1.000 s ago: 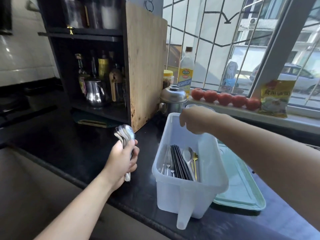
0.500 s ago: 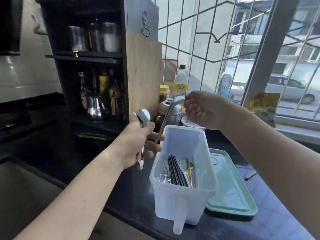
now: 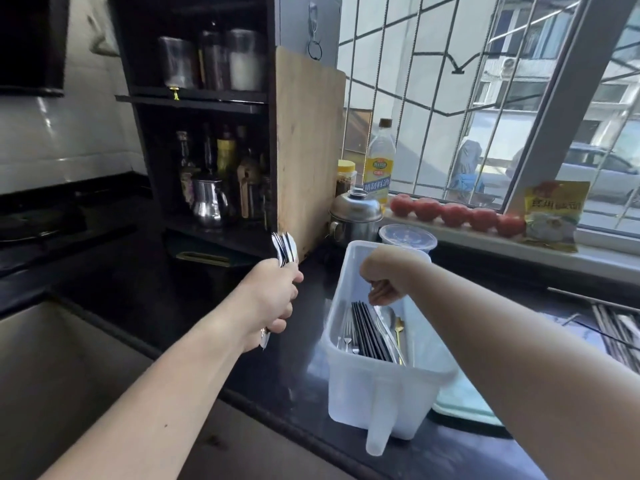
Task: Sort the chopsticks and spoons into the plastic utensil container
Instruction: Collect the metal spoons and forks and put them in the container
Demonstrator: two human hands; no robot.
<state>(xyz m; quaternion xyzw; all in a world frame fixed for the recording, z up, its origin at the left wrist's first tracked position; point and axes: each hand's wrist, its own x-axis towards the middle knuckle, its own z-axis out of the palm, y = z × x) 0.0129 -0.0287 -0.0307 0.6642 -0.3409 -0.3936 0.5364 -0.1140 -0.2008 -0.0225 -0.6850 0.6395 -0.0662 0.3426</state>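
Note:
A translucent white plastic utensil container [image 3: 381, 396] stands on the black counter. Inside it lie forks [image 3: 347, 338], black chopsticks [image 3: 370, 334], a steel spoon [image 3: 387, 323] and a gold spoon [image 3: 400, 331]. My right hand [image 3: 388, 275] hangs over the container's far end, fingers curled downward and pinching the top of the steel spoon's handle. To the left of the container, my left hand [image 3: 273, 299] grips a bunch of steel spoons [image 3: 285, 248] with the bowls sticking up.
A green lid [image 3: 460, 401] lies right of the container. Behind it stand a round plastic tub [image 3: 407, 237] and a steel pot [image 3: 356, 213]. A wooden cutting board [image 3: 310, 150] leans on a dark shelf. Metal chopsticks [image 3: 614, 329] lie far right, and a sink [image 3: 52, 368] sits at lower left.
My right hand drew one spoon out of the left hand's bunch, swung right and came down into the container with it. The left hand stayed holding the remaining spoons.

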